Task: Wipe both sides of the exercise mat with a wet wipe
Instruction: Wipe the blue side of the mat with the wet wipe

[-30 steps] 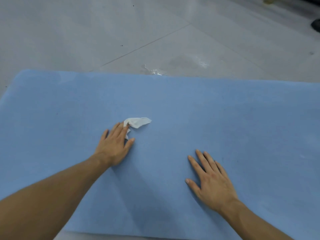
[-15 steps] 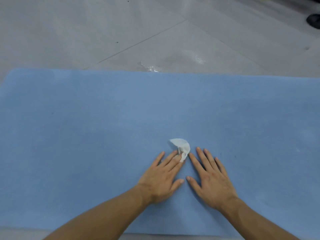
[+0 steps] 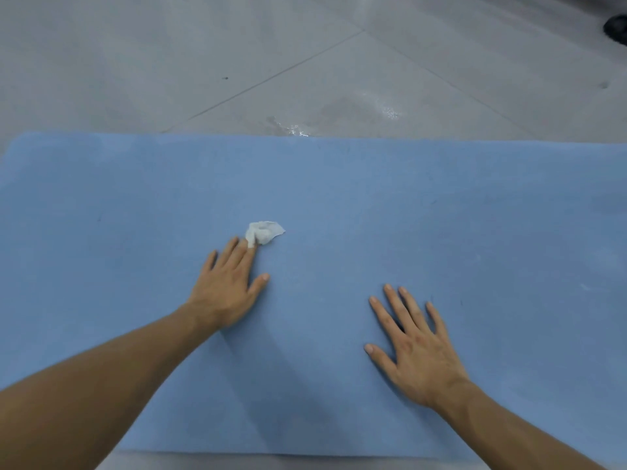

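Grey floor tiles (image 3: 169, 62) carry a blue exercise mat (image 3: 441, 215), which lies flat and runs out of view at the left and right edges. A shiny patch (image 3: 295, 128) on the floor touches the mat's far edge; it may be water or a scrap of clear film, and the view is too coarse to say which. A dark object (image 3: 615, 27) sits at the top right corner, well apart from the mat.

The left hand (image 3: 225, 293) lies palm down with straight, slightly spread fingers, and its fingertips press a crumpled white wet wipe (image 3: 264, 232) against the mat, left of centre. The right hand (image 3: 417, 354) rests flat on the mat, fingers spread and holding nothing, and serves as a brace. The two hands are well apart.

Change: half a second ago the left hand and the wipe lay just beside the right fingertips; they now stand away to the left and farther from the body, near their place of one second ago. The right hand has kept its place. This pattern reads as side-to-side strokes across the upper face.

Judgement: wiping of the first side is under way and covers only the middle band within reach. The outer parts of this face remain to be done, and the mat is not yet turned over for its second side.
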### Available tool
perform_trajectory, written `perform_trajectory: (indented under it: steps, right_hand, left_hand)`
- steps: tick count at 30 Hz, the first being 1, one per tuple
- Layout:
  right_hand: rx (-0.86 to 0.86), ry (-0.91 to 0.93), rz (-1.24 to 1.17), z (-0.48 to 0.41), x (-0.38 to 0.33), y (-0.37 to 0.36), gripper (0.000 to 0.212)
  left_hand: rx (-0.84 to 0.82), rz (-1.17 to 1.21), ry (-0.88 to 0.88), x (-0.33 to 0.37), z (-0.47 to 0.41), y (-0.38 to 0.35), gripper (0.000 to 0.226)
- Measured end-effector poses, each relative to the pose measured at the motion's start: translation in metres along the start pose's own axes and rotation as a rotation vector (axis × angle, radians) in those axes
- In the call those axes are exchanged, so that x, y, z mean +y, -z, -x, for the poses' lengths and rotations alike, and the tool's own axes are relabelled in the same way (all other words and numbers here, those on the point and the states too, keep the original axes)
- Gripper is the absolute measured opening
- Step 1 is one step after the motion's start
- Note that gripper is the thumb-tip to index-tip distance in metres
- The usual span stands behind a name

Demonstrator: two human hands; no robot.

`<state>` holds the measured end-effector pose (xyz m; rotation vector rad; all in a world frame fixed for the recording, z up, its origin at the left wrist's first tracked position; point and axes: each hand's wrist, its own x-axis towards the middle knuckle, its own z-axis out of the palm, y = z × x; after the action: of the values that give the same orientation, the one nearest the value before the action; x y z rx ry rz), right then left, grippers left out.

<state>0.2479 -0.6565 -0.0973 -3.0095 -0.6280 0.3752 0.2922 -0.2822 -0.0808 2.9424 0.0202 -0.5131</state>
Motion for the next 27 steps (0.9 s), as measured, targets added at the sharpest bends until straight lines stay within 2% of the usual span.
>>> perform_trajectory:
  steps: [5,8,11,12,14,17,20,24,27]
  right_hand:
    - [0.003,0.005,0.016,-0.001,0.002,-0.001,0.077]
    - [0.009,0.004,0.010,-0.002,0.001,-0.002,0.077]
    - [0.012,0.002,-0.007,-0.002,0.002,-0.003,0.077]
    - [0.003,0.003,-0.014,-0.002,0.002,-0.003,0.077]
    - [-0.009,0.007,-0.026,-0.001,0.003,-0.003,0.077]
    - [-0.005,0.005,-0.028,-0.003,0.003,-0.003,0.077]
    - [0.003,0.001,-0.028,-0.002,0.003,-0.005,0.077]
    - [0.025,0.003,-0.018,-0.002,0.004,-0.008,0.077]
    - [0.031,0.003,-0.009,-0.003,0.004,-0.010,0.077]
  left_hand:
    - [0.042,-0.112,-0.331,0.051,0.032,-0.040,0.080]
    - [-0.010,-0.106,-0.345,0.065,0.037,-0.041,0.077]
    - [0.031,-0.145,-0.387,0.049,0.028,-0.029,0.074]
    - [0.048,-0.127,-0.345,0.040,0.022,-0.023,0.077]
    - [0.069,-0.014,-0.128,0.017,0.006,-0.010,0.087]
    - [0.102,0.025,0.191,-0.030,-0.009,0.013,0.076]
    - [0.017,-0.040,0.241,-0.066,-0.001,0.022,0.081]
    - [0.016,0.025,-0.014,-0.033,0.019,0.003,0.103]
    - [0.077,0.010,-0.343,0.030,0.036,-0.025,0.088]
